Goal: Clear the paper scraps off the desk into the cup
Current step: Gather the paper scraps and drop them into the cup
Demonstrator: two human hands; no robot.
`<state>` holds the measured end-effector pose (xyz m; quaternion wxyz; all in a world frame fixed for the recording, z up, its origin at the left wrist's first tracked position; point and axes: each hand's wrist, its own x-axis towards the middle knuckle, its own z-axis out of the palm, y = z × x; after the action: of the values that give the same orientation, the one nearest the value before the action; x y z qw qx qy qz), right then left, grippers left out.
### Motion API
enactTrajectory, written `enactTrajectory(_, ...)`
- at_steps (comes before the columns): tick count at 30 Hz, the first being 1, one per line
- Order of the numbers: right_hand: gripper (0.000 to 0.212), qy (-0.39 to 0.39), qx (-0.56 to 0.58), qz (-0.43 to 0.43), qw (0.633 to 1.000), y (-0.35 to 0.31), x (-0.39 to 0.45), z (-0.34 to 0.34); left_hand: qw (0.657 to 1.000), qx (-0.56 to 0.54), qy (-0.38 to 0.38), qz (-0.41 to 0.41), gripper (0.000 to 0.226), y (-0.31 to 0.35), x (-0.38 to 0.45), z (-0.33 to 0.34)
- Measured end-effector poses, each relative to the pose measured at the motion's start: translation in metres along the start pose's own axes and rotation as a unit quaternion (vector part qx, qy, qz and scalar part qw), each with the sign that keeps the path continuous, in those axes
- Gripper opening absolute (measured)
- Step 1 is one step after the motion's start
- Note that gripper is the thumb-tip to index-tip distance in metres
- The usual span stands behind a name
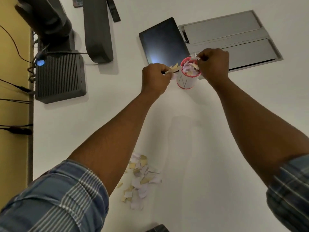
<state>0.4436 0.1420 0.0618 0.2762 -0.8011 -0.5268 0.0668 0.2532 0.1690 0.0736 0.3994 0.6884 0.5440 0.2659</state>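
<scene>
Now two hands, one cup, one scrap pile.

The left hand and right hand show only their backs, so the fingertips and how they pinch the scraps stay hidden. The right hand covers part of the cup's rim. The left forearm hides part of the scrap pile. A dark object is cut off by the bottom edge.
</scene>
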Motion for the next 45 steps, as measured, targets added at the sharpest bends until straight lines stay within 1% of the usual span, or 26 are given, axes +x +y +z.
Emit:
enactTrajectory(3,0.023,-0.079,-0.095,-0.038,0.992,-0.001,0.014,0.014,1.0,0.014,-0.004,0.003,0.009,-0.01,-0.001,0.004)
enactTrajectory(6,0.027,-0.163,-0.185,-0.053,0.968,-0.006,0.02,0.023,1.0,0.022,0.001,-0.006,0.007,-0.017,0.002,0.005)
enactTrajectory(8,0.024,-0.203,-0.213,-0.04,0.955,-0.007,0.023,0.029,1.0,0.024,0.003,-0.01,0.009,-0.019,0.006,0.004)
enactTrajectory(9,0.026,-0.224,-0.233,-0.025,0.946,-0.008,0.025,0.031,1.0,0.025,0.004,-0.01,0.01,-0.019,0.007,0.003)
enactTrajectory(11,0.038,-0.26,-0.275,-0.003,0.926,-0.011,0.029,0.032,1.0,0.024,0.002,-0.011,0.013,-0.02,0.01,0.001)
enactTrajectory(12,0.042,-0.269,-0.284,-0.006,0.92,-0.012,0.031,0.031,1.0,0.026,0.001,-0.009,0.013,-0.02,0.012,0.0)
enactTrajectory(13,0.042,-0.272,-0.289,-0.024,0.918,-0.014,0.035,0.028,1.0,0.03,0.001,-0.007,0.013,-0.02,0.014,-0.001)
enactTrajectory(16,0.032,-0.248,-0.295,-0.095,0.918,-0.013,0.038,0.012,0.999,0.038,0.009,0.003,0.012,-0.016,0.021,0.001)
enactTrajectory(18,0.024,-0.202,-0.257,-0.094,0.94,-0.01,0.034,0.001,0.999,0.045,0.017,0.021,0.011,-0.009,0.026,0.006)
enactTrajectory(21,0.018,-0.107,-0.124,-0.04,0.986,-0.008,0.017,-0.006,0.995,0.079,0.008,0.058,0.01,0.006,0.038,0.021)
enactTrajectory(23,0.023,-0.033,-0.043,0.011,0.998,-0.006,0.0,-0.008,0.99,0.11,-0.013,0.084,0.012,0.016,0.049,0.032)
enactTrajectory(26,0.026,0.06,0.057,0.091,0.992,-0.002,-0.032,-0.009,0.969,0.187,-0.057,0.152,0.014,0.029,0.065,0.048)
enactTrajectory(28,0.025,0.09,0.094,0.146,0.981,0.005,-0.055,-0.004,0.939,0.26,-0.106,0.199,0.015,0.037,0.071,0.058)
enactTrajectory(31,0.025,0.082,0.137,0.197,0.967,0.014,-0.096,0.011,0.873,0.376,-0.183,0.252,0.027,0.045,0.074,0.074)
enactTrajectory(32,0.025,0.067,0.146,0.199,0.967,0.015,-0.11,0.016,0.857,0.402,-0.197,0.256,0.03,0.046,0.075,0.079)
enactTrajectory(34,0.025,0.028,0.152,0.189,0.97,0.017,-0.136,0.028,0.84,0.433,-0.21,0.252,0.03,0.047,0.076,0.086)
enactTrajectory(36,0.025,-0.01,0.153,0.188,0.97,0.02,-0.157,0.037,0.836,0.436,-0.224,0.245,0.03,0.046,0.078,0.09)
enactTrajectory(40,0.027,-0.068,0.147,0.201,0.966,0.02,-0.177,0.053,0.841,0.42,-0.246,0.238,0.027,0.053,0.08,0.089)
enactTrajectory(43,0.026,-0.097,0.147,0.188,0.966,0.014,-0.183,0.061,0.859,0.395,-0.239,0.224,0.032,0.06,0.082,0.077)
enactTrajectory(45,0.024,-0.104,0.15,0.172,0.968,0.01,-0.186,0.064,0.871,0.38,-0.209,0.231,0.033,0.057,0.08,0.071)
